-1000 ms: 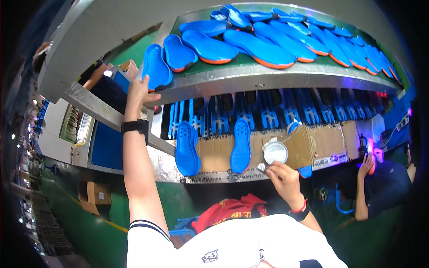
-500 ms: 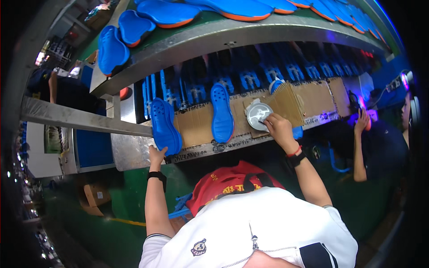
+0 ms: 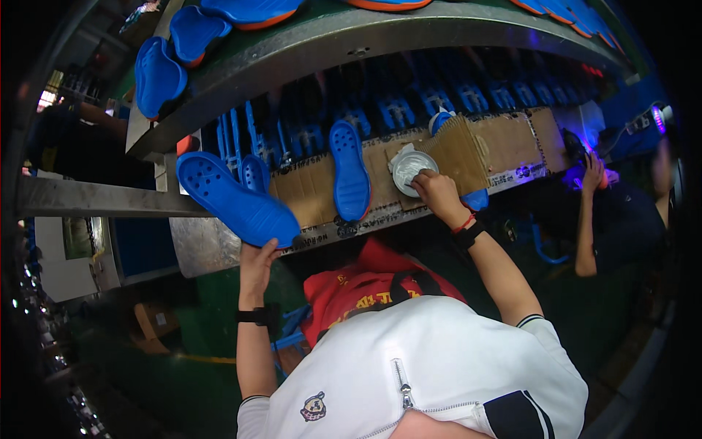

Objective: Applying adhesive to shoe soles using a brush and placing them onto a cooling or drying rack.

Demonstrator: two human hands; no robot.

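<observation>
My left hand (image 3: 257, 269) grips a blue shoe sole (image 3: 238, 201) by one end, with the thumb on its lower edge. The sole is tilted toward the upper left, and holes dot its far end. Partly hidden behind it lies another blue sole (image 3: 254, 173). My right hand (image 3: 440, 196) is closed, its fingertips inside a round pale bowl (image 3: 398, 178) containing something whitish. Whatever those fingers pinch is hidden. Between my hands a third blue sole (image 3: 352, 175), orange at the edge, lies lengthwise on the cardboard-covered ledge (image 3: 303, 192).
A folded piece of corrugated cardboard (image 3: 464, 152) stands right of the bowl. Above the ledge runs a metal-edged belt (image 3: 358, 51) bearing several blue soles. A metal bar (image 3: 95, 199) crosses at the left. At the right, a co-worker's hand (image 3: 592, 174) is near a purple-lit spot.
My left hand has lifted a blue sole off the other one and tilted it leftward. My right fingers have moved deeper into the bowl. The whole view has shifted slightly.
</observation>
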